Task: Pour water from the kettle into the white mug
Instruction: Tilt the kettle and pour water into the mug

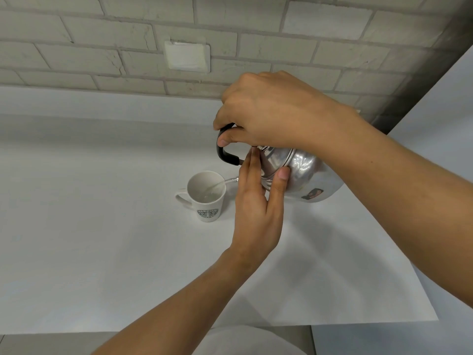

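A shiny metal kettle (304, 172) hangs tilted to the left above the white counter. My right hand (266, 111) grips its black handle (225, 155) from above. My left hand (258, 203) presses flat against the kettle's lid and front, thumb on the body, and hides most of the spout. A thin stream of water (222, 183) runs from the spout into the white mug (206, 196), which stands upright just left of the kettle with a green logo on its side and its handle to the left. A little water lies in the mug's bottom.
The white counter (102, 239) runs left and toward me; its front edge is near the bottom. A grey brick wall with a white switch plate (188, 56) stands behind. A white side panel (440, 103) rises at the right.
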### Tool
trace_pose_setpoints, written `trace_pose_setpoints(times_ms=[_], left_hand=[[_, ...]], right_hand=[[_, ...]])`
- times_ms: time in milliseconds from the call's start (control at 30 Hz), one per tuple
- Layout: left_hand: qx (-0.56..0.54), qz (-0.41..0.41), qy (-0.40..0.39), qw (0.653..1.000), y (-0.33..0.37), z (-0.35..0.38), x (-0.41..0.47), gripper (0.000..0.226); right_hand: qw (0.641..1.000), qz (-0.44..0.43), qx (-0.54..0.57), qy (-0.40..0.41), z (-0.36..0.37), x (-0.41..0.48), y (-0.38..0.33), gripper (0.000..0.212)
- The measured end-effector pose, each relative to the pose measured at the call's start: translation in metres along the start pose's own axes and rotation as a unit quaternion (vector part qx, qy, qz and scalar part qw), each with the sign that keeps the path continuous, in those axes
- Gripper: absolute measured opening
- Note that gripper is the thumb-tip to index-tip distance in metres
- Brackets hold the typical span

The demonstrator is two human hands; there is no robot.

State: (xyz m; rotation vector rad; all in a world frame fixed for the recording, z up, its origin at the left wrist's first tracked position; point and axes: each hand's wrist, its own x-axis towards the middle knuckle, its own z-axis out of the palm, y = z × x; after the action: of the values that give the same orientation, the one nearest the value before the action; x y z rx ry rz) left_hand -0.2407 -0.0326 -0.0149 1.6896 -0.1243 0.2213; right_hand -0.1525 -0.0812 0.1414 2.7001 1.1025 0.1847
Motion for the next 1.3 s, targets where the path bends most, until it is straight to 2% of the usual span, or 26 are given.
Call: trace_pose_setpoints(times_ms=[533,767,967,1100,1300], left_hand=[[-0.01,0.006,0.005,1.0,-0.004,-0.004,0.001,0.065],[-0.012,-0.004,0.004,1.0,-0.009,-0.007,-0.001,0.058],[-0.006,-0.012,-0.006,1.0,-0.013,-0.011,-0.001,0.067],[0.004,-0.007,-0.021,1.0,-0.018,-0.016,0.0,0.065],[0.067,-0.006,-0.055,0.996,-0.024,-0.023,0.005,0.069]], right_hand=[[1.0,0.0,-0.016,-0.003,0.001,0.007,-0.005,0.035],[1.0,-0.01,-0.025,0.008,0.006,0.009,-0.011,0.036],[1.0,-0.003,-0.014,0.009,0.011,0.007,-0.01,0.037],[0.999,0.007,0.027,0.031,0.017,0.0,-0.004,0.04],[0.979,0.061,0.174,0.087,0.035,-0.024,0.014,0.038]])
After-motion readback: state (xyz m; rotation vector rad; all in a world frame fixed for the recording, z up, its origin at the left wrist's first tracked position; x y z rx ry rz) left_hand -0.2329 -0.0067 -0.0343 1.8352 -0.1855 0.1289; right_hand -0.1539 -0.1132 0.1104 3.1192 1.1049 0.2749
